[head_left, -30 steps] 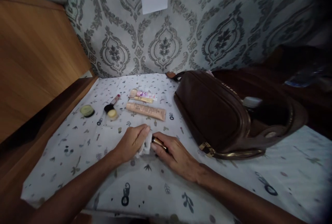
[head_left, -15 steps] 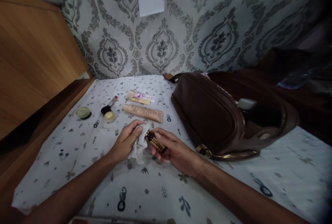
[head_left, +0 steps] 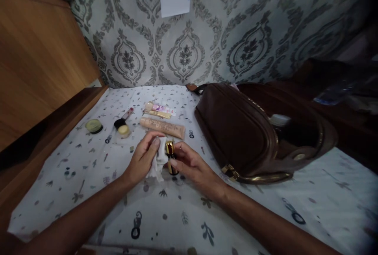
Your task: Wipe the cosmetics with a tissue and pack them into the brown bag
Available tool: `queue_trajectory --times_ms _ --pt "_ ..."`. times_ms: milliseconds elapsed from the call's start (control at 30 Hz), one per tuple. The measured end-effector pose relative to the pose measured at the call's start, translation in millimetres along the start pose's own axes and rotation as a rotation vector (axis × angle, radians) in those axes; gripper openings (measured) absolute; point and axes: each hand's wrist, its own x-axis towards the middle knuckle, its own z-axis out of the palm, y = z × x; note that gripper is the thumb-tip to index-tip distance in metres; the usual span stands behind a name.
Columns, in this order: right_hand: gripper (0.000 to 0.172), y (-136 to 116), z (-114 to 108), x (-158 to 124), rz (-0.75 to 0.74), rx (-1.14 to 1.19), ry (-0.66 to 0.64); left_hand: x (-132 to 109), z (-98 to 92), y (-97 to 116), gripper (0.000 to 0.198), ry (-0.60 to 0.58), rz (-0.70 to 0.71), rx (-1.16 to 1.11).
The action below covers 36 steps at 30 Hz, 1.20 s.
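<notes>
My right hand [head_left: 190, 167] pinches a small gold and black lipstick tube [head_left: 169, 156] and holds it nearly upright above the patterned cloth [head_left: 165, 211]. My left hand [head_left: 144, 158] is closed on a crumpled white tissue [head_left: 158, 162] pressed against the tube's left side. Just beyond my hands lies a long beige tube [head_left: 163, 127]. Behind it sit a pink tube [head_left: 162, 108] and a thin gold stick [head_left: 156, 113].
A brown leather bag [head_left: 251, 133] lies open at the right with a white-capped bottle [head_left: 279, 120] inside. At the left are a round green compact [head_left: 93, 125], a small yellow jar [head_left: 124, 130] and a brush [head_left: 122, 119]. A wooden panel [head_left: 38, 58] flanks the left side.
The right hand lifted the lipstick tube off the cloth and turned it from lying to nearly upright. The left hand with the tissue stayed against it.
</notes>
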Motion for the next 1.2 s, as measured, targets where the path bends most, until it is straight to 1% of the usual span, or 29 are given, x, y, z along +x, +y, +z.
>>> queue_trajectory --times_ms 100,167,267,333,433,533,633,833,933,1033,1100,1200 --pt "0.020 5.0 -3.0 1.4 -0.116 -0.159 0.068 -1.7 1.5 2.1 0.028 -0.035 0.105 0.134" --pt "0.014 7.2 -5.3 1.1 -0.182 -0.309 0.133 -2.8 2.1 2.3 0.029 -0.070 0.173 0.201" --pt "0.011 7.9 -7.8 -0.5 -0.257 -0.530 0.233 -4.0 1.8 1.1 0.029 -0.101 0.293 0.292" --pt "0.009 6.8 -8.0 -1.3 -0.275 -0.602 0.256 -4.3 1.6 -0.3 0.029 -0.118 0.345 0.335" --pt "0.008 2.7 -6.1 -2.5 -0.264 -0.636 0.249 -4.8 2.8 -1.9 0.030 -0.131 0.372 0.371" --pt "0.002 -3.5 -3.0 -4.9 -0.205 -0.655 0.242 -5.1 4.9 -3.0 0.031 -0.162 0.355 0.407" --pt "0.006 -7.6 -1.9 -7.4 -0.155 -0.630 0.227 -4.3 5.8 -4.2 0.029 -0.193 0.315 0.476" --pt "0.013 -3.6 -9.0 -5.9 -0.176 -0.540 0.244 -1.8 2.9 -10.0 0.028 -0.221 0.228 0.631" --pt "0.015 -4.1 -13.7 -3.9 -0.240 -0.525 0.259 -2.7 1.8 -10.9 0.027 -0.175 0.239 0.597" --pt "0.016 -6.9 -17.5 -2.7 -0.286 -0.601 0.275 -5.0 2.6 -7.0 0.022 -0.141 0.260 0.527" --pt "0.016 -7.5 -18.8 -2.4 -0.283 -0.621 0.272 -6.5 4.4 -3.0 0.018 -0.145 0.288 0.485" --pt "0.018 -5.9 -18.6 -2.7 -0.272 -0.581 0.287 -8.3 7.5 1.1 0.019 -0.177 0.326 0.470"
